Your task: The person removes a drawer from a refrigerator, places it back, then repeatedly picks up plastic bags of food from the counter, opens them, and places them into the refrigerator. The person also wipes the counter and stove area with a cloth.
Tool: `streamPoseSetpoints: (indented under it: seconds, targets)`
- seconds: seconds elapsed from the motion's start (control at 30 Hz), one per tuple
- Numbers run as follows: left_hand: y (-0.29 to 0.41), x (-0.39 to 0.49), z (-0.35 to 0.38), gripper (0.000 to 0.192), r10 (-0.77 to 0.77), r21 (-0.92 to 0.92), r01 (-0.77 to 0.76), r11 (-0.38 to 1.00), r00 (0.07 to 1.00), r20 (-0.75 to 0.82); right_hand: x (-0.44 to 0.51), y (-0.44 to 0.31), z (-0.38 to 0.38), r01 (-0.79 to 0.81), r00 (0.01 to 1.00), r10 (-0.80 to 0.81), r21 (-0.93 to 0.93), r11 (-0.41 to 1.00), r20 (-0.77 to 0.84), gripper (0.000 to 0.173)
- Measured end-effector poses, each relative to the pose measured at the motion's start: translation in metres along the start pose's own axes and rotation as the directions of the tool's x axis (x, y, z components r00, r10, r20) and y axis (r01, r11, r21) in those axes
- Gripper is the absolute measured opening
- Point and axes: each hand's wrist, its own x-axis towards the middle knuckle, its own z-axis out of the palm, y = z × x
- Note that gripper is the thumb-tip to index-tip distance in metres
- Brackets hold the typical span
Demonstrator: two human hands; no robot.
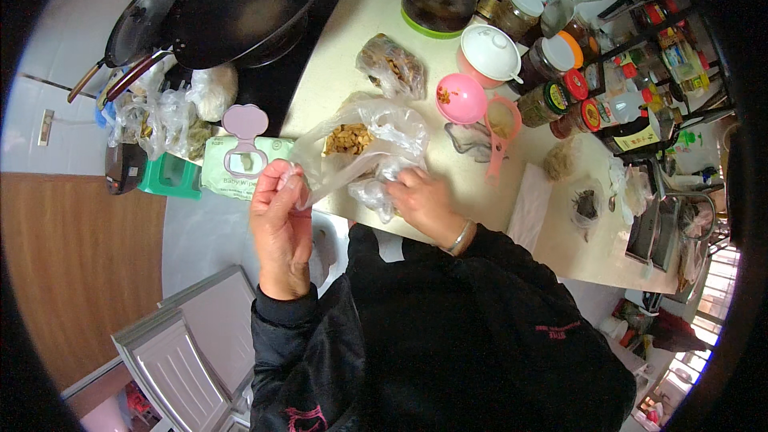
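Between my hands a clear plastic bag (399, 126) lies on the counter, its mouth spread, with brown dried pieces (350, 139) showing inside. My left hand (281, 210) pinches one stretched edge of the bag, raised beside a pack of baby wipes (231, 159) whose purple lid stands up. My right hand (429, 201) has its fingers closed on crumpled plastic at the bag's near side; its fingertips are partly hidden. Just beyond sits another clear bag of dried brown pieces (391, 66). A pink bowl (461, 99) with a few small red bits stands to the right.
A black wok (252, 6) rests on the dark cooktop at far left. A glass teapot (438, 0) stands at the back. Lidded jars (543, 102) crowd the right, near a pink strainer (501, 123) and white lidded bowl (489, 51). A sink (654, 228) is farther right.
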Motion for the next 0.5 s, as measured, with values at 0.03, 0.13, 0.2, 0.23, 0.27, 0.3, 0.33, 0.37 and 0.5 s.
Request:
streamPoseSetpoints:
  seconds: [0.03,0.13,0.2,0.23,0.27,0.3,0.33,0.37,0.5]
  targets:
    - [0.001,0.0,0.001,0.022,-0.006,0.019,0.006,1.0,1.0,0.007,-0.001,0.005,0.0,-0.016,0.998,0.015,0.007,1.0,0.056,0.033]
    - [0.002,-0.001,0.004,0.027,-0.026,0.109,0.034,0.993,0.997,-0.073,-0.012,0.018,-0.02,0.071,0.996,-0.047,0.352,0.933,-0.075,0.018]
    - [0.002,-0.002,0.008,0.031,-0.017,0.132,0.024,0.991,0.999,-0.05,-0.022,0.02,-0.043,0.006,0.999,0.013,0.554,0.833,-0.031,0.017]
    - [0.002,-0.002,0.01,0.033,-0.01,0.131,0.011,0.991,1.0,-0.015,-0.025,0.02,-0.057,-0.013,0.999,0.03,0.556,0.831,-0.022,0.016]
    - [0.002,-0.003,0.012,0.04,-0.021,0.175,0.02,0.984,1.0,-0.001,-0.026,0.019,-0.071,-0.024,0.999,0.044,0.582,0.813,-0.019,0.015]
    - [0.002,-0.003,0.014,0.042,-0.025,0.194,0.022,0.981,1.0,0.009,-0.027,0.017,-0.083,-0.015,0.998,0.05,0.611,0.792,-0.041,0.014]
    - [0.0,-0.004,0.017,0.044,-0.023,0.206,0.019,0.978,1.0,0.017,-0.028,0.013,-0.095,0.013,0.995,0.068,0.763,0.647,-0.075,0.016]
    - [-0.001,-0.005,0.019,0.047,-0.023,0.212,0.013,0.977,0.999,0.043,-0.03,0.008,-0.106,0.071,0.988,0.09,0.88,0.469,-0.128,0.019]
    - [-0.009,-0.011,0.028,0.054,-0.051,0.18,0.036,0.983,0.995,0.084,0.007,-0.007,-0.098,0.076,0.971,0.238,0.95,-0.303,-0.002,0.031]
